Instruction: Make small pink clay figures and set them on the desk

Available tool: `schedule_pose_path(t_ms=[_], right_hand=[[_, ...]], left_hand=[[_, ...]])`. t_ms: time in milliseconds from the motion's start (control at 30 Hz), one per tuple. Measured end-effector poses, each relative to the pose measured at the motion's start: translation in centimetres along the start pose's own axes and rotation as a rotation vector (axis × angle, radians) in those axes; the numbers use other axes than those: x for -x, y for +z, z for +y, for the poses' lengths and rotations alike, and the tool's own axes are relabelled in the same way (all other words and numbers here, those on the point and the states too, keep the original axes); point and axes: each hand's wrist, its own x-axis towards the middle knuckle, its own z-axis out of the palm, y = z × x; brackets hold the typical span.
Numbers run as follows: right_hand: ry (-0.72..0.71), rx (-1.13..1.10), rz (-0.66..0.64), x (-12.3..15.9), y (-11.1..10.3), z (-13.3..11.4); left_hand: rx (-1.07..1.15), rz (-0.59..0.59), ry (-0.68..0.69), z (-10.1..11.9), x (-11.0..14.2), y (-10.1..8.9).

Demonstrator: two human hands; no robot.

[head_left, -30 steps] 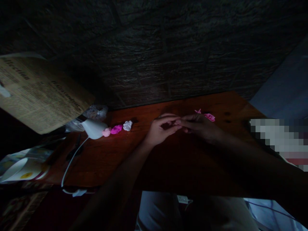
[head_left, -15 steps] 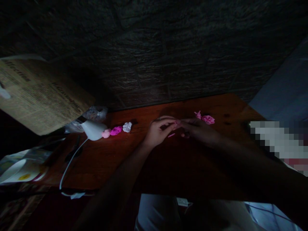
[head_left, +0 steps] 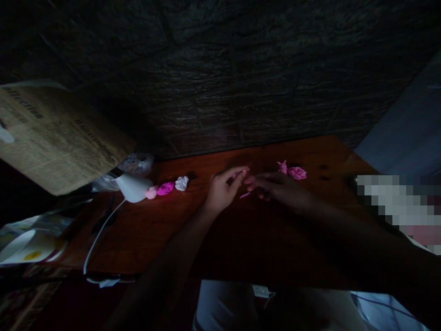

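Over the middle of the table, my left hand [head_left: 222,188] is closed in a pinch, with a tiny pink bit of what looks like modelling clay [head_left: 244,171] at its fingertips. Just to the right, my right hand [head_left: 279,187] has loosely bent fingers, apart from the left fingertips; I see nothing held in it. A thin pink strip [head_left: 245,195] shows just below the fingertips. Behind the right hand lie a pink rose-like flower [head_left: 296,173] and a smaller pink piece [head_left: 282,167]. The dimness hides fine detail.
At left on the wooden table [head_left: 155,234], a white lamp-like cone [head_left: 132,187] with a cable stands beside pink, magenta [head_left: 166,188] and white lumps [head_left: 181,183]. Further left are a printed paper bag [head_left: 58,133] and a white cup [head_left: 31,248]. A stone wall [head_left: 213,92] rises behind.
My two hands have come apart at the fingertips. The right hand has drawn back slightly, and the pink bit now shows in the left fingertips.
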Motion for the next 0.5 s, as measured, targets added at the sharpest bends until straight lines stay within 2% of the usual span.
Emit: schedule_pose_path(t_ms=[133,267,500], right_hand=[[-0.023,0.077,-0.081,0.4,0.5,-0.2],[-0.064,0.148,-0.184,0.9,1.1,-0.7],[-0.078,0.191,-0.214,0.9,1.0,-0.6]], left_hand=[[0.09,0.118,-0.044,-0.8,-0.2,0.1],[0.129,0.158,-0.037,-1.1,-0.3,0.2],[0.161,0.224,-0.071,-0.8,-0.4,0.3]])
